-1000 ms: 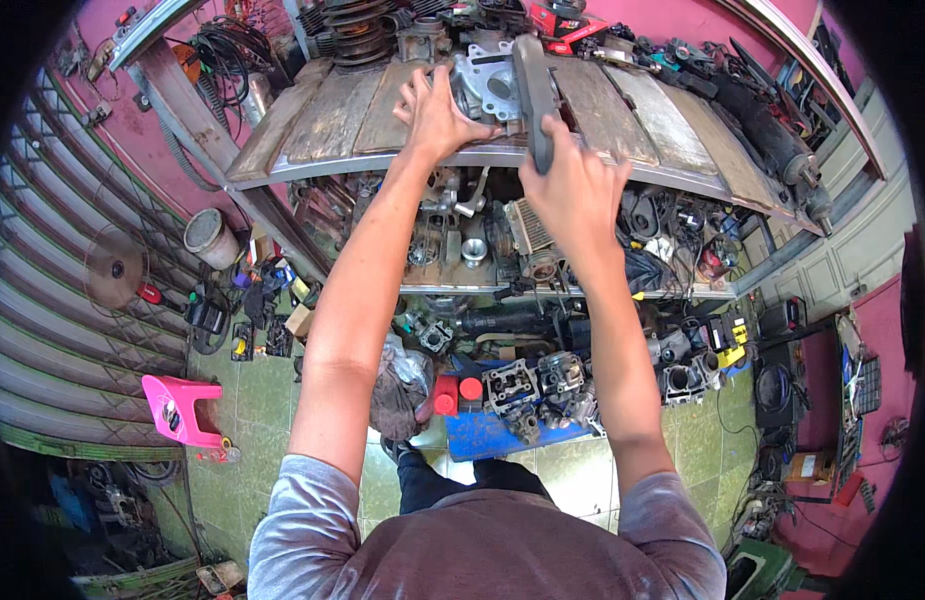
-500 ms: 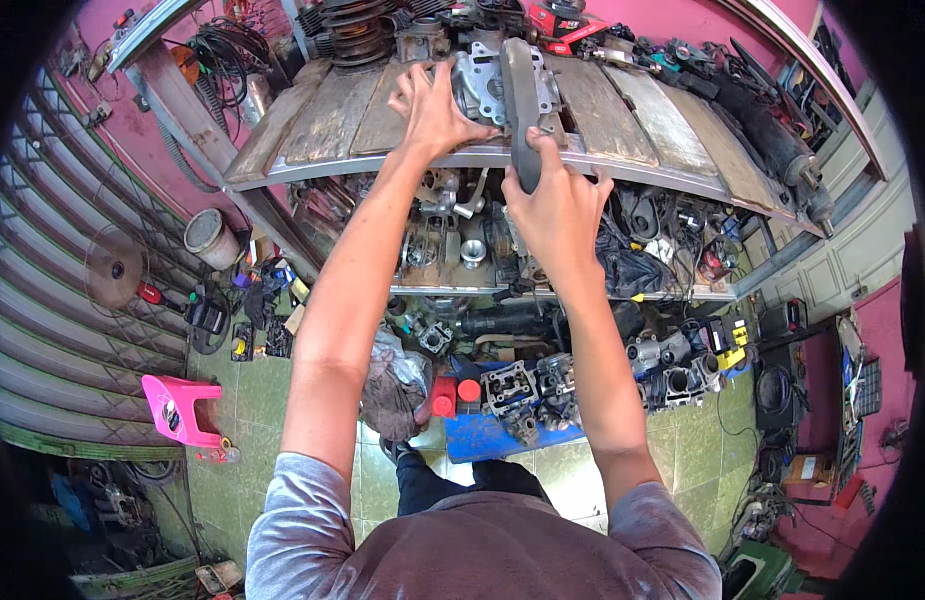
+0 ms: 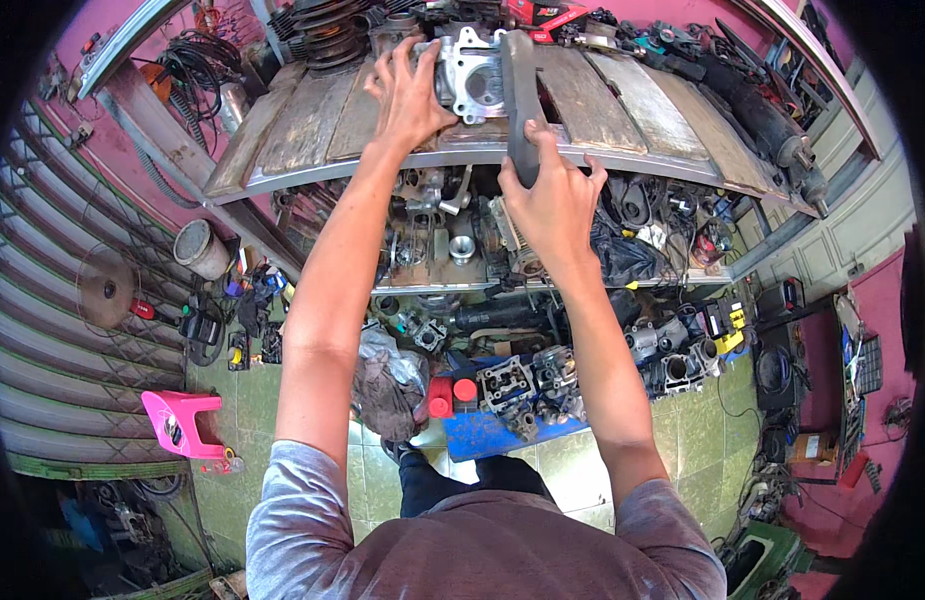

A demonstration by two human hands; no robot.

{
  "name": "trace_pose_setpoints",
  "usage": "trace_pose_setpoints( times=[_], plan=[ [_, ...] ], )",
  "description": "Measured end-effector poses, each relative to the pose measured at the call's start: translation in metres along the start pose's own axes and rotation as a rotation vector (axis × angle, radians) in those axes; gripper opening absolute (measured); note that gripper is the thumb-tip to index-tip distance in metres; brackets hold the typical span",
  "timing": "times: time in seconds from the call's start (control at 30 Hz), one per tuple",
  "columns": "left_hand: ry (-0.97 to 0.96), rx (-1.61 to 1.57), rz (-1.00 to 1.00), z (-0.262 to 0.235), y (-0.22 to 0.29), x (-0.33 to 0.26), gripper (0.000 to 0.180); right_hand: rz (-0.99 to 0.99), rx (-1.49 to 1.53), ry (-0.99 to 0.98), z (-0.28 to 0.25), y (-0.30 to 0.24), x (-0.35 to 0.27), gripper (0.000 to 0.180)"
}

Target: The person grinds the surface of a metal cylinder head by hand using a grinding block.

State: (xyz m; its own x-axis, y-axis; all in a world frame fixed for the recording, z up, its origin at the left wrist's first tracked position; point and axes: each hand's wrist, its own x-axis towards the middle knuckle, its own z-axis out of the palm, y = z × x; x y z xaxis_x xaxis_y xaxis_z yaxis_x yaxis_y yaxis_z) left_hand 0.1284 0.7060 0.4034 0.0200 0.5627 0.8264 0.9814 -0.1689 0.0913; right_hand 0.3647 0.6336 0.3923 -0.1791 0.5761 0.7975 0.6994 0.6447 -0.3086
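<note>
On the wooden-slat bench lies a silver metal engine casting (image 3: 469, 103), its flat face up, with bolt holes along its edge and a round opening. My left hand (image 3: 407, 105) grips its left side, fingers curved along the edge and thumb at the near corner. In my right hand (image 3: 552, 205) is a long, flat, dark grey bar (image 3: 519, 100), its near end between thumb and fingers. The bar lies across the right part of the casting's face, hiding that part.
Bench slats (image 3: 597, 115) extend on both sides behind a metal front rail (image 3: 382, 165). Dark finned engine parts (image 3: 332, 40) stand at the back left. Below is a shelf of parts, and on the floor a blue board (image 3: 482, 440) carries castings. A pink stool (image 3: 187, 420) stands left.
The bar has shifted right across the casting, uncovering more of the round opening. My left hand keeps its place at the casting's left side. The whole view has moved slightly.
</note>
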Motion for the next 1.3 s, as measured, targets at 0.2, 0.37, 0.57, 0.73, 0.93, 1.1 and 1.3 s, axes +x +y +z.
trace_pose_setpoints(
  times=[0.2,0.37,0.57,0.73,0.93,1.1,1.3],
  plan=[
    [0.026,-0.011,-0.073,0.011,-0.011,-0.013,0.112,-0.086,0.027,0.050,0.009,-0.003,-0.011,0.047],
    [0.004,0.029,-0.096,0.006,-0.017,-0.015,0.110,-0.071,0.037,0.007,0.012,-0.011,-0.016,0.047],
    [-0.095,0.027,-0.054,-0.018,-0.025,-0.011,0.097,-0.066,0.039,-0.002,0.012,-0.007,-0.018,0.046],
    [-0.251,-0.112,-0.213,-0.026,-0.026,0.015,0.094,-0.074,0.026,0.005,0.011,-0.005,-0.019,0.047],
    [-0.501,-0.225,-0.352,-0.024,-0.045,0.055,0.113,-0.013,0.003,-0.080,0.003,-0.011,-0.021,0.050],
    [-0.570,-0.304,-0.310,-0.014,-0.060,0.068,0.121,-0.080,0.020,-0.001,0.005,-0.006,-0.021,0.048],
    [-0.574,-0.377,-0.330,-0.012,-0.059,0.069,0.121,-0.060,0.019,-0.034,0.005,-0.003,-0.025,0.049]
  ],
)
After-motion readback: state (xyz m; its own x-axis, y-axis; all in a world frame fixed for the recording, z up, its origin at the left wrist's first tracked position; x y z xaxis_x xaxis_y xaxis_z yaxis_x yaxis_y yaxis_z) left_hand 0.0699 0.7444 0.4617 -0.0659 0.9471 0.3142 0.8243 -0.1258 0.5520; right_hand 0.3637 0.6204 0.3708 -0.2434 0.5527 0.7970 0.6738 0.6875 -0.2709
